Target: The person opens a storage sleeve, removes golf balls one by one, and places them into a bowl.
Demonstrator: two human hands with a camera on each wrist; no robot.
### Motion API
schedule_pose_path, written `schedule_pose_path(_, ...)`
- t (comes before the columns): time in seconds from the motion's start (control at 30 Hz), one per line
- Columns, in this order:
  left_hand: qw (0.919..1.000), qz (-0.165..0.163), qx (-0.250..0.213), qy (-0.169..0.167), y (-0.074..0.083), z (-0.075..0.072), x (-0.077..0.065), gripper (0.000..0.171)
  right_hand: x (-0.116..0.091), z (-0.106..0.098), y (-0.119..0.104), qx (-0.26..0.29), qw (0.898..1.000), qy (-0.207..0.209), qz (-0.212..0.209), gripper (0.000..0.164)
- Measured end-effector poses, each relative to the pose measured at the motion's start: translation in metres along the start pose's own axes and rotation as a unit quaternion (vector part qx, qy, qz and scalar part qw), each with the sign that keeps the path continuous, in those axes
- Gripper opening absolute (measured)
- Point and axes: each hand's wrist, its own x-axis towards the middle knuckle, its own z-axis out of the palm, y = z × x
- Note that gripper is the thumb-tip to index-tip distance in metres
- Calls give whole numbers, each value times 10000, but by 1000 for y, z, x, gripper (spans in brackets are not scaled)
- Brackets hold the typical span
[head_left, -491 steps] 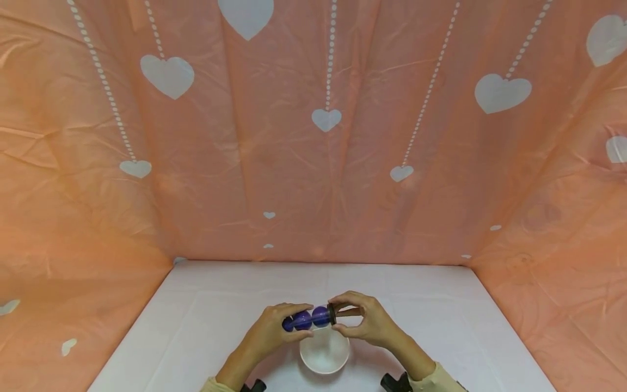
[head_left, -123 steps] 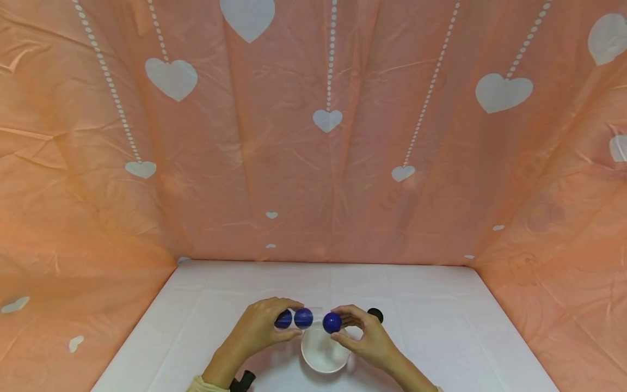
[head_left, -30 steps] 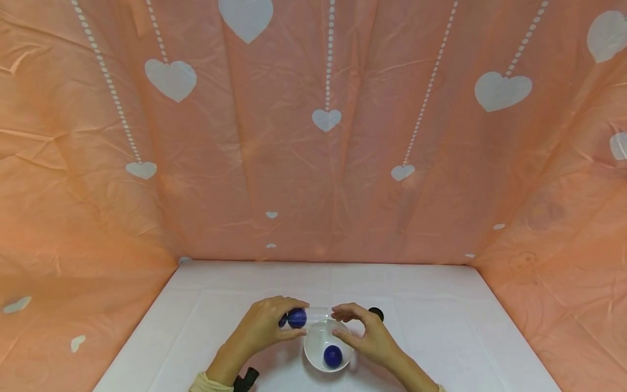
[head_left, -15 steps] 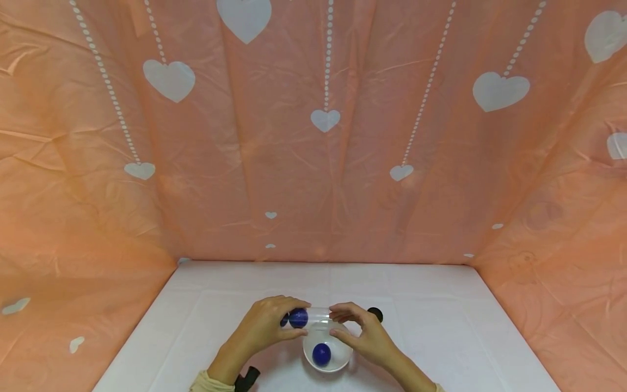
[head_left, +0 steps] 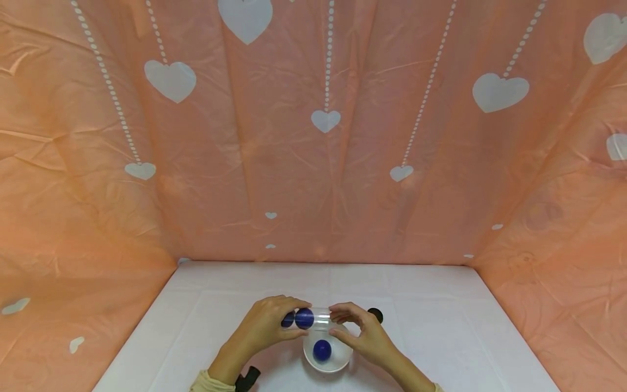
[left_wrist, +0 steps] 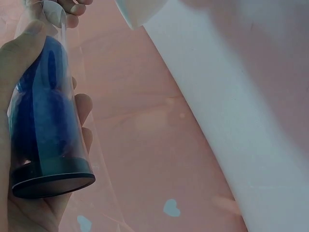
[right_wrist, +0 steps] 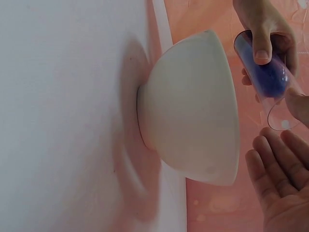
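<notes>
My left hand point(head_left: 264, 324) grips a clear tube point(head_left: 320, 319) lying nearly level above the white bowl point(head_left: 338, 366). Two blue balls are inside it; the nearer one to the mouth point(head_left: 304, 318) shows plainly, the other point(head_left: 287, 319) is partly behind my fingers. A black cap point(left_wrist: 53, 184) closes the tube's left end in the left wrist view. My right hand point(head_left: 362, 331) is at the uncapped right end, thumb and fingers parted, the thumb point(right_wrist: 298, 104) overlapping the rim in the right wrist view. Another blue ball point(head_left: 321, 350) lies in the bowl.
A round black cap point(head_left: 375, 314) lies on the white tabletop point(head_left: 416, 294) behind my right hand. A black object point(head_left: 247, 379) shows beside my left wrist. Orange cloth point(head_left: 294, 174) with white hearts rises at the back and both sides.
The right hand has let go of a blue ball, which now lies in the bowl and has rolled left. Inside the tube, the balls have slid right toward the mouth. Earlier, the second cap came off.
</notes>
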Motion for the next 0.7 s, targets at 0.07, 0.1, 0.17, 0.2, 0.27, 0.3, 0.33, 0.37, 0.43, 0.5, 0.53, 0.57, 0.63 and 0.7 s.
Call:
schedule_pose_path(0.07, 10000, -40, -30, -15, 0, 0, 0, 50, 0, 0, 0, 0, 10000, -2, -42, 39)
schedule_pose_path(0.1, 10000, -58, -37, -30, 0, 0, 0, 50, 0, 0, -1, -2, 10000, -4, -66, 39)
schedule_pose_path(0.17, 9999, -102, -50, -64, 1, 0, -1, 50, 0, 1, -1, -16, 9999, -11, -111, 39)
schedule_pose_path(0.2, 9999, -126, -50, -84, 1, 0, -1, 51, 0, 1, -1, -23, 9999, -16, -133, 39)
schedule_pose_path(0.27, 9998, -153, -49, -119, 1, 0, -1, 51, 1, 1, -1, -35, 9999, -18, -142, 39)
schedule_pose_path(0.3, 9998, -163, -52, -133, 1, 0, -1, 51, 1, 1, -1, -42, 9999, -20, -134, 39)
schedule_pose_path(0.33, 9998, -161, -48, -137, 0, 0, -1, 51, 1, 1, -1, -50, 9999, -22, -121, 39)
schedule_pose_path(0.37, 9998, -146, -32, -133, 0, 1, -1, 52, 1, 1, -1, -57, 9999, -23, -99, 39)
schedule_pose_path(0.43, 9999, -88, -21, -109, -1, 1, -1, 52, 0, 0, -1, -53, 10000, -28, -33, 39)
schedule_pose_path(0.5, 10000, -22, -8, -70, -2, 2, -1, 52, 0, 0, -1, -44, 10000, -34, 50, 40)
schedule_pose_path(0.53, 10000, 5, -7, -49, -2, 2, -1, 52, 0, 0, -1, -47, 9999, -38, 86, 40)
schedule_pose_path(0.57, 10000, 23, -28, -33, -2, 3, -1, 52, 0, -1, -1, -53, 9999, -42, 126, 41)
schedule_pose_path(0.63, 10000, 43, -62, -17, -3, 3, -1, 52, -1, -1, 0, -72, 9998, -50, 199, 41)
schedule_pose_path(0.7, 9999, 43, -108, -14, -3, 3, -1, 52, -1, -1, 0, -109, 9996, -57, 259, 42)
